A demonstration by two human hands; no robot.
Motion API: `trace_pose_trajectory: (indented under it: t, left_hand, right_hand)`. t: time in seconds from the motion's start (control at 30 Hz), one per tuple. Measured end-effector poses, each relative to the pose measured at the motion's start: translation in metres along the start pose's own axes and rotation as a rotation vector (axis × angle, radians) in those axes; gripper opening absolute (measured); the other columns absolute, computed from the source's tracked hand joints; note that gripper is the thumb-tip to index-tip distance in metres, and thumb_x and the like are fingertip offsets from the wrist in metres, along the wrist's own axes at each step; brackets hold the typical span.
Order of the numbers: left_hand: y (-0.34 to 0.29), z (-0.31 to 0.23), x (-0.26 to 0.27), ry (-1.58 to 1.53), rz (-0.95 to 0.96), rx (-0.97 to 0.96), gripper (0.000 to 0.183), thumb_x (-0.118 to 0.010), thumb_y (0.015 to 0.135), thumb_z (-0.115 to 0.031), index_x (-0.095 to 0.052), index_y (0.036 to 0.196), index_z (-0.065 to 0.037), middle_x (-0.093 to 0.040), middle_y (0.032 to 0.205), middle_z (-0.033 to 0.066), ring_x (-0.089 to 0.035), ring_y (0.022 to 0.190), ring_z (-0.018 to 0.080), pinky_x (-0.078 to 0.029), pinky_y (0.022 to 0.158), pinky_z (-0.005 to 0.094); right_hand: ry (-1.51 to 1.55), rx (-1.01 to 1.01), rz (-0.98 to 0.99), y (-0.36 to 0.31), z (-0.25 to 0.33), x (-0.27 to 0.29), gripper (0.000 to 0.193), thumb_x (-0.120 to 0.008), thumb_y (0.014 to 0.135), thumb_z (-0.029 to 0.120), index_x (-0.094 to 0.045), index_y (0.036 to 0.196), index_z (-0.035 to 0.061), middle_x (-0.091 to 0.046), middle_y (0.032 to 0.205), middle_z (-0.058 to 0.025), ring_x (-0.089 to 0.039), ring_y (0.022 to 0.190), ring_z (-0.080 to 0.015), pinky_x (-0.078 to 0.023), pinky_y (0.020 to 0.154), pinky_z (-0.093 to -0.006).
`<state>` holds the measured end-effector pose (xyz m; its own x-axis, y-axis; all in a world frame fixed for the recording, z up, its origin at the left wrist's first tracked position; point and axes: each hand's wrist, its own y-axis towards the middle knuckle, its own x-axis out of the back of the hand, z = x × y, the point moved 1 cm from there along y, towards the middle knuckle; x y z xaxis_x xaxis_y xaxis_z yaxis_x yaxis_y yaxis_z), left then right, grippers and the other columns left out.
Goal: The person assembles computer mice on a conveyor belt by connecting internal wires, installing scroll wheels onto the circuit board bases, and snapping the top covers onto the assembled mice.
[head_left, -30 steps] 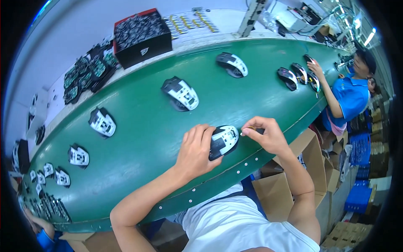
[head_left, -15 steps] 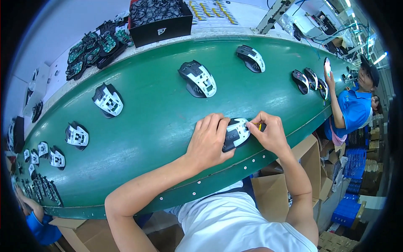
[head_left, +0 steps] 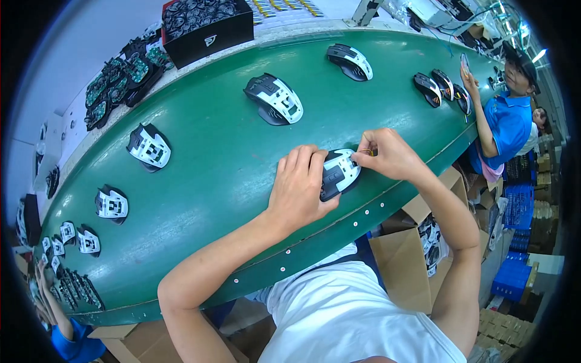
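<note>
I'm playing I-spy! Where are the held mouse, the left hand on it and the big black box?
Held mouse (head_left: 341, 174): head view, on its shell.
Left hand (head_left: 296, 185): head view, back of hand.
Black box (head_left: 193, 49): head view, front wall.

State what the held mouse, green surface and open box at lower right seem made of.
Held mouse: probably plastic, satin white and black, crisp cutouts.
Green surface: perhaps rubber or vinyl, glossy with reflections.
Open box: likely cardboard, matte brown, folded flaps.
</note>
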<state>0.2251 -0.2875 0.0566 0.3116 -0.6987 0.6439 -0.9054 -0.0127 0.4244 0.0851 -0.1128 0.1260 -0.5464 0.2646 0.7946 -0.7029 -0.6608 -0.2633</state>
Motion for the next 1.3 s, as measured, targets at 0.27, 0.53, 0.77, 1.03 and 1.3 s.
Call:
trace_pose_trajectory:
  t: [0.27, 0.53, 0.77, 1.03, 1.3]
  left_hand:
    - [-0.001, 0.002, -0.002, 0.019, -0.016, -0.01, 0.075, -0.088, 0.062, -0.022, -0.054, 0.125, 0.002, -0.054, 0.121, 0.0166, -0.053, 0.116, 0.0341, -0.043, 0.095, 0.0453]
    - [-0.003, 0.003, -0.003, -0.004, -0.031, -0.018, 0.074, -0.088, 0.063, -0.024, -0.056, 0.124, 0.001, -0.055, 0.121, 0.0173, -0.054, 0.114, 0.0352, -0.043, 0.092, 0.045]
    - [-0.004, 0.004, -0.004, -0.011, -0.031, -0.024, 0.074, -0.088, 0.063, -0.024, -0.056, 0.124, 0.001, -0.055, 0.121, 0.0172, -0.054, 0.114, 0.0353, -0.044, 0.092, 0.045]
    - [0.001, 0.003, -0.005, 0.004, -0.025, -0.015, 0.072, -0.088, 0.063, -0.023, -0.056, 0.123, 0.001, -0.055, 0.12, 0.017, -0.054, 0.114, 0.0354, -0.043, 0.093, 0.0455]
    - [-0.001, 0.004, -0.006, 0.021, -0.027, -0.023, 0.072, -0.087, 0.063, -0.023, -0.056, 0.123, 0.001, -0.055, 0.12, 0.0167, -0.054, 0.114, 0.0354, -0.043, 0.094, 0.0453]
  right_hand:
    - [-0.015, 0.026, 0.045, -0.007, 0.008, 0.005, 0.017, -0.075, 0.086, 0.012, -0.072, 0.09, -0.0049, -0.073, 0.078, -0.014, -0.071, 0.073, -0.0182, -0.056, 0.07, -0.0342]
    - [0.009, 0.037, 0.087, -0.008, 0.01, 0.006, 0.017, -0.074, 0.086, 0.011, -0.073, 0.091, -0.0047, -0.074, 0.08, -0.0152, -0.073, 0.076, -0.0211, -0.056, 0.071, -0.0356]
    - [-0.137, 0.042, -0.04, -0.006, 0.013, -0.001, 0.019, -0.077, 0.083, 0.014, -0.071, 0.081, -0.0037, -0.072, 0.075, -0.0167, -0.071, 0.069, -0.0257, -0.054, 0.064, -0.0374]
    - [-0.12, 0.023, 0.005, 0.005, 0.004, 0.002, 0.025, -0.078, 0.079, 0.018, -0.069, 0.08, -0.0048, -0.069, 0.071, -0.0173, -0.068, 0.066, -0.0264, -0.051, 0.061, -0.0386]
    - [-0.047, 0.126, 0.139, 0.002, -0.001, 0.008, 0.026, -0.077, 0.085, 0.021, -0.074, 0.09, -0.0047, -0.073, 0.082, -0.0188, -0.072, 0.077, -0.0272, -0.054, 0.069, -0.0397]
